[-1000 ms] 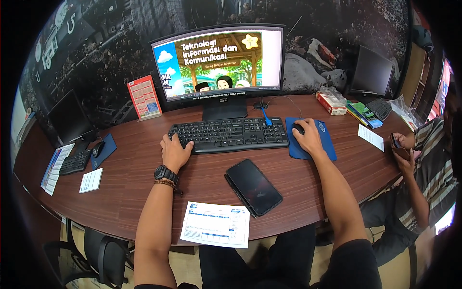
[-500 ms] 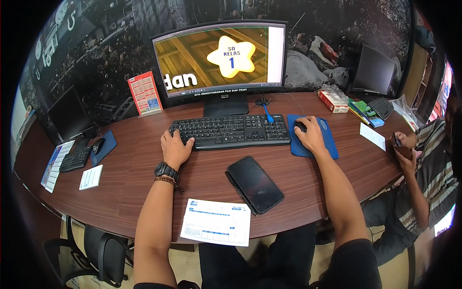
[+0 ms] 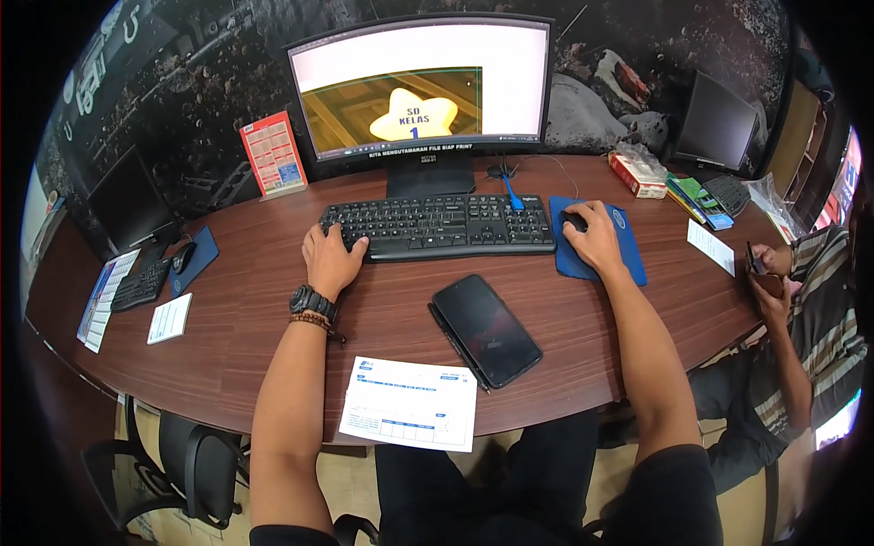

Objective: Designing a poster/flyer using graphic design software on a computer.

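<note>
My left hand (image 3: 333, 258) rests at the left end of the black keyboard (image 3: 437, 229), its thumb and fingers apart on the keys and holding nothing. A black watch and a beaded bracelet are on that wrist. On the blue mouse pad (image 3: 628, 257), my right hand (image 3: 594, 240) is wrapped over a black computer mouse (image 3: 575, 221), which it mostly hides. Behind the keyboard stands a monitor (image 3: 421, 91) showing a yellow star on a brown wooden picture with white space around it. A dark phone (image 3: 490, 329) lies between my forearms, a pen (image 3: 455, 346) along its left side.
A printed paper form (image 3: 410, 405) lies at the front edge. A red calendar (image 3: 275, 156) stands left of the monitor. A second screen (image 3: 137, 200) is at the left, another (image 3: 717, 120) at the right beside a red-and-white box (image 3: 637, 173). At right, a person (image 3: 810, 300) holds a phone.
On the monitor, the picture has shifted down and left, with more white showing above and beside it. My head view has moved slightly; both hands keep their places on keyboard and mouse.
</note>
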A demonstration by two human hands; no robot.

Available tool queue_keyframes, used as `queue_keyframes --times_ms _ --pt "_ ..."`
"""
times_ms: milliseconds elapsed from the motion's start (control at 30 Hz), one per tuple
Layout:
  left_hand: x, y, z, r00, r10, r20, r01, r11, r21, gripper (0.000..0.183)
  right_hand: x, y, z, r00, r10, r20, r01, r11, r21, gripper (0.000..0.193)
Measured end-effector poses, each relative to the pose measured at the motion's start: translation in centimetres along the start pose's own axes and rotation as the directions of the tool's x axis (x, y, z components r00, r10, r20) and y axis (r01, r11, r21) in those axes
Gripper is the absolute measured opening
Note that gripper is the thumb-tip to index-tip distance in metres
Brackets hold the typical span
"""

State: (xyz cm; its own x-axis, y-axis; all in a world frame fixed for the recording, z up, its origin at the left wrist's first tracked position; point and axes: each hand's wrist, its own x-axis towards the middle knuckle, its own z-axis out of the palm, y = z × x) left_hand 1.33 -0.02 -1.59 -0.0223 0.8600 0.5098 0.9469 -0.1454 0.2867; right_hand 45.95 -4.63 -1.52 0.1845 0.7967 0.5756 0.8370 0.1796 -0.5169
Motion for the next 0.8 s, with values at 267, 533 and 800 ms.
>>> queue_keyframes --times_ms 267,533,800 --pt "0.21 0.15 -0.64 1.000 -0.010 0.026 0.010 1.000 -0.027 0.065 0.17 0.18 0.05 1.000 0.014 0.003 -0.014 0.999 -0.036 0.038" --pt "0.13 0.39 -0.52 0.999 -0.028 0.044 0.030 0.999 -0.037 0.065 0.04 0.37 0.11 1.000 0.012 -0.007 -0.012 0.999 -0.037 0.038" --pt "0.11 -0.25 -0.29 1.000 -0.005 0.025 0.005 1.000 -0.028 0.067 0.05 0.01 0.02 1.000 0.012 -0.015 -0.013 0.999 -0.031 0.036"
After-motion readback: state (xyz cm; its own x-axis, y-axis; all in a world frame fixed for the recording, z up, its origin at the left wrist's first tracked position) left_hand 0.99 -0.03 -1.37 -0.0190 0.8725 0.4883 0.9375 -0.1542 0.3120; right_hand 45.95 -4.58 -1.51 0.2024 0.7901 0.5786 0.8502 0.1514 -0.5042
